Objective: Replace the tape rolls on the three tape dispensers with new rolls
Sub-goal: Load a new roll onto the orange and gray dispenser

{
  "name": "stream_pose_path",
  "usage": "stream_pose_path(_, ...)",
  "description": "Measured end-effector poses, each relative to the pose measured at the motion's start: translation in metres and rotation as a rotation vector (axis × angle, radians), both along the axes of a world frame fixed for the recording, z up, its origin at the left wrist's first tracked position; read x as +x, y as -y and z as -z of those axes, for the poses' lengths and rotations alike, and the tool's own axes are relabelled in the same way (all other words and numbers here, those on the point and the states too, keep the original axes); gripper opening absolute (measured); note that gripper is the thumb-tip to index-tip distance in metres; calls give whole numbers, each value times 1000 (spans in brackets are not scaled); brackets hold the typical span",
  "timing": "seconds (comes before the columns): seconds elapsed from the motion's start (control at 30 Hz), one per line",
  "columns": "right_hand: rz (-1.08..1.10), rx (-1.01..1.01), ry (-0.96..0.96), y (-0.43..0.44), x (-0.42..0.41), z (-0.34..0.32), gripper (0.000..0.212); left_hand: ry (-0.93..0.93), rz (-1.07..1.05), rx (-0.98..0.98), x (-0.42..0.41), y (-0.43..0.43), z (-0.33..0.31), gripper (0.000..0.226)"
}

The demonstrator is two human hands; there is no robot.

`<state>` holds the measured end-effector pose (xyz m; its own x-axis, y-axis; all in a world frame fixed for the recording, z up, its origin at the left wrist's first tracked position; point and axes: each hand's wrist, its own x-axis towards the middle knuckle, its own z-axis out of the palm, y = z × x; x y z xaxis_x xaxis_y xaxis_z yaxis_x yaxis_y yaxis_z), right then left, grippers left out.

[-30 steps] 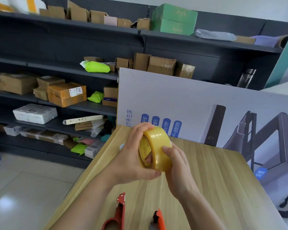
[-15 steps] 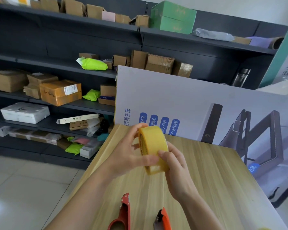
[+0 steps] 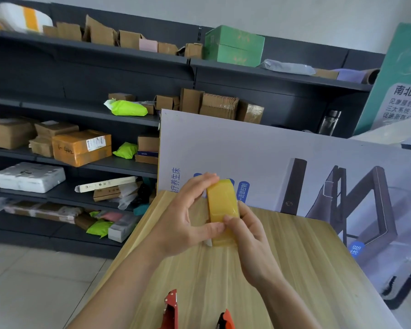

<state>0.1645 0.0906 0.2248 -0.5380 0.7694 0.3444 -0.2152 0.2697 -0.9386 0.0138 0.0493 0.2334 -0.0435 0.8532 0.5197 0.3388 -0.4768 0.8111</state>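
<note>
Yellow roll [image 3: 222,205] held edge-on at frame ctr, above worktop [image 3: 306,269]. Left grip [image 3: 183,224] clasps it: fingers on top, thumb across lower face. Right grip [image 3: 252,243] holds its lower right side. Red dispenser [image 3: 171,307] & orange dispenser [image 3: 226,320] lie on worktop at btm ctr, apart from roll.

Dark metal shelving [image 3: 88,108] with cardboard boxes [image 3: 81,147], pale tiled floor [image 3: 33,288], white wall [image 3: 294,17].
</note>
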Motion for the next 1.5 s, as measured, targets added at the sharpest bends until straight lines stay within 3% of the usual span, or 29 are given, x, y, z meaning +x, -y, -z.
stream_pose_path(0.33, 44, 60, -7, -6, 4, -2, 25, -196, -158, 113, 2, -2, -7, 66)
stream_pose_path(0.4, 52, 66, -19, -7, 3, 0, 29, -193, -149, 130, 1, -3, -7, 63)
stream_pose_path(0.57, 82, 118, 7, -8, -2, 5, 44, -33, -64, 56, -9, -2, -9, 39)
stream_pose_path(0.73, 112, 182, 57, -8, -10, 10, 45, 105, -386, 122, 3, -9, -14, 10)
stream_pose_path(0.83, 136, 226, 77, -8, -11, 11, 33, -22, -554, 109, 5, -12, -16, 5)
stream_pose_path(1.0, 132, 232, 111, -8, -13, 14, 18, -267, -620, 37, 6, -17, -13, 10)
stream_pose_path(1.1, 124, 192, 122, -10, -14, 12, 19, -296, -586, 172, 10, -17, -5, 15)
stream_pose_path(1.17, 151, 155, 141, -15, -14, 10, 21, -244, -575, 194, 15, -17, 1, 15)
stream_pose_path(1.27, 164, 154, 189, -20, -11, 13, 24, -15, -549, 63, 17, -19, 7, 16)
stream_pose_path(1.4, 147, 109, 208, -26, -4, 17, 12, 228, -426, -82, 13, -22, 0, 11)
stream_pose_path(1.5, 83, 7, 192, -29, 3, 17, 20, 271, -249, -112, 6, -21, 1, 31)
